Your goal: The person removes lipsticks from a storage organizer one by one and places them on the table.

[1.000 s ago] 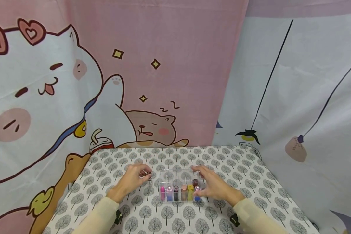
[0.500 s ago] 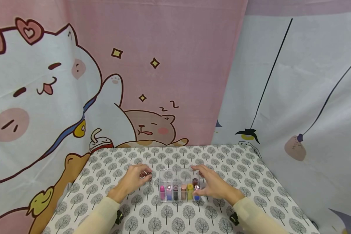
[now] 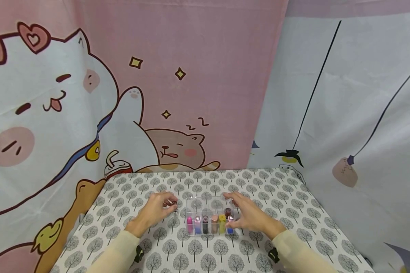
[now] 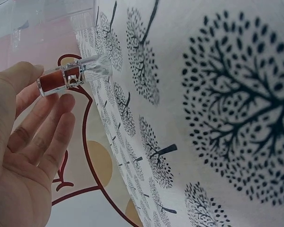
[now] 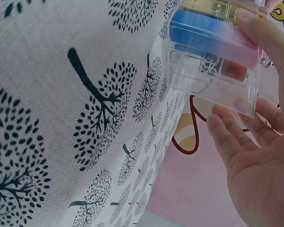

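Between its thumb and fingers my left hand (image 3: 157, 206) pinches a clear lip gloss tube (image 4: 60, 81) with a brownish-red upper part, its clear end at the patterned cloth. To its right stands a transparent compartment organizer (image 3: 208, 204). My right hand (image 3: 251, 217) grips the organizer's right side, thumb at the front and fingers behind. Lipstick tubes fill the front row, among them a pink one (image 3: 190, 225), a black one (image 3: 205, 226), a yellow one (image 3: 222, 225) and a blue-and-pink one (image 5: 213, 38). A dark-red-topped tube (image 3: 228, 212) stands behind, at the right.
A white cloth (image 3: 194, 248) printed with grey trees covers the table. Pink and white cartoon curtains (image 3: 205, 76) hang behind and at both sides. Dark straps (image 3: 274, 255) show near both wrists.
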The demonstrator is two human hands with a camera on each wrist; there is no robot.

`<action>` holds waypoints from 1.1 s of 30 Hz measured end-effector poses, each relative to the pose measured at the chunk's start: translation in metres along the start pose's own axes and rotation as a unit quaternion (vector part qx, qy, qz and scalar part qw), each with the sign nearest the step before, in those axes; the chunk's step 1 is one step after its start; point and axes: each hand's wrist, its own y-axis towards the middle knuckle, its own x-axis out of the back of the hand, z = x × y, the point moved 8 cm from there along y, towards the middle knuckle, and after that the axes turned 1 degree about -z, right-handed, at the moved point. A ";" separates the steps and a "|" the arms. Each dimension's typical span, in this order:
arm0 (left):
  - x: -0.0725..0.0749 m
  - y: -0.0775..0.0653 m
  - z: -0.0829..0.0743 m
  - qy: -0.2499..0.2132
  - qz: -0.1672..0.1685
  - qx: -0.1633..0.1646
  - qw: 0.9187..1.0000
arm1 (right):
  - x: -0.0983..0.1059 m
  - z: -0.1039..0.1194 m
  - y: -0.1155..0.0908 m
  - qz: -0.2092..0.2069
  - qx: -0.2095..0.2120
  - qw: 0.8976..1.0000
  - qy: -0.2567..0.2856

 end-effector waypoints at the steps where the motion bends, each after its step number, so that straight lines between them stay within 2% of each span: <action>1: 0.000 0.000 0.000 0.002 0.000 0.001 1.000 | 0.000 0.000 0.000 0.000 0.001 1.000 0.001; 13: 0.007 0.001 -0.003 0.018 -0.017 0.024 0.999 | 0.000 -0.001 0.001 -0.001 0.003 1.000 -0.004; 20: 0.014 0.003 -0.014 0.025 -0.040 0.016 0.999 | 0.001 0.000 0.000 0.004 0.009 1.000 -0.002; 24: 0.016 0.004 -0.023 0.023 -0.050 -0.005 0.998 | 0.001 0.000 0.000 0.006 0.011 1.000 0.004; 33: 0.015 0.010 -0.044 0.026 -0.082 -0.079 0.993 | 0.003 -0.004 -0.003 0.034 0.011 0.999 0.021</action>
